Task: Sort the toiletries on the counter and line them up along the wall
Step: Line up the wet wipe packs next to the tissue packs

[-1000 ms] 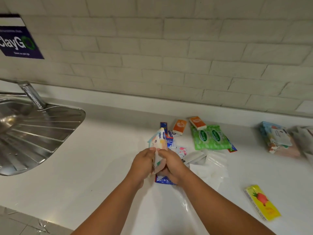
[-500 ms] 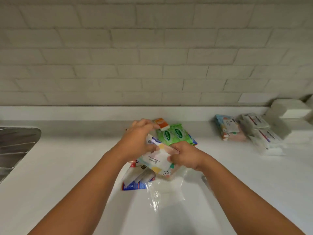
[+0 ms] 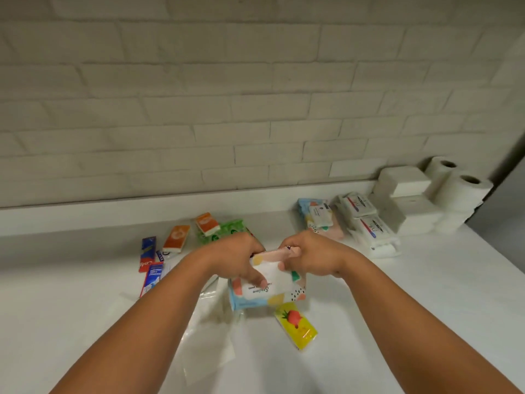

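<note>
Both hands hold a colourful pack of wet wipes (image 3: 268, 291) above the white counter (image 3: 426, 308). My left hand (image 3: 238, 258) grips its left side, fingers curled over the top. My right hand (image 3: 309, 255) pinches the pack's upper right edge. A matching wipes pack (image 3: 318, 220) lies by the wall to the right. Beside it are white tissue packs (image 3: 366, 223), white napkin stacks (image 3: 406, 200) and toilet rolls (image 3: 460, 189). Two orange packets (image 3: 177, 237) (image 3: 207, 223), a green pack (image 3: 227, 233) and toothpaste boxes (image 3: 150, 268) lie left of my hands.
A yellow packet with a strawberry picture (image 3: 295, 325) lies just below the held pack. Clear plastic wrapping (image 3: 210, 345) is spread on the counter under my forearms. A brick wall (image 3: 227, 109) backs the counter, with a low ledge (image 3: 85, 211) at its foot.
The view has swung right, away from the sink. My hands have carried the wipes pack rightward, and the napkin stacks and toilet rolls have come into view.
</note>
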Available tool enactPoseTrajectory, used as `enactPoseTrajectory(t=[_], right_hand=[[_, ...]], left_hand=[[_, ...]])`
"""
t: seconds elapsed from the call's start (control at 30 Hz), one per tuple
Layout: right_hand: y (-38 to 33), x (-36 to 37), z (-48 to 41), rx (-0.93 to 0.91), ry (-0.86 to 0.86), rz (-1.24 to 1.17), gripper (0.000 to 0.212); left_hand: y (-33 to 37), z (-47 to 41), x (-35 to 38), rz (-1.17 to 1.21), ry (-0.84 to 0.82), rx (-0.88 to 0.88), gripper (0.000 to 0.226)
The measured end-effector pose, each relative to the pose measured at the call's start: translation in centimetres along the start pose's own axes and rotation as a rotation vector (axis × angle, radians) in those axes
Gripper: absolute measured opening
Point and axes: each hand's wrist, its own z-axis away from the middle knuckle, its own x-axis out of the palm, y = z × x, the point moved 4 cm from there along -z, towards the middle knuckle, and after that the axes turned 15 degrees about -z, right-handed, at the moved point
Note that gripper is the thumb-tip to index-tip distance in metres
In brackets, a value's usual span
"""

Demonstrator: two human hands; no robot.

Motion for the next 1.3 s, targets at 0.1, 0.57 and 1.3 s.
enactPoseTrajectory(t=[0.1, 0.57, 1.3], right_hand=[[0.7, -2.2, 0.5, -0.008, -0.011, 0.143, 0.016], [11.7, -15.9, -1.0, 0.043, 0.394, -0.449, 0.003], [19.3, -16.1, -13.0, 0.230, 0.419, -0.226, 0.030]], left_hand=[[2.7, -2.9, 0.1, -0.085, -0.057, 0.008, 0.034], [5.0, -16.3, 2.7, 1.028, 0.448, -0.287, 0.044], [3.0, -29.2, 5.5, 0.770, 0.639, -0.632, 0.014]])
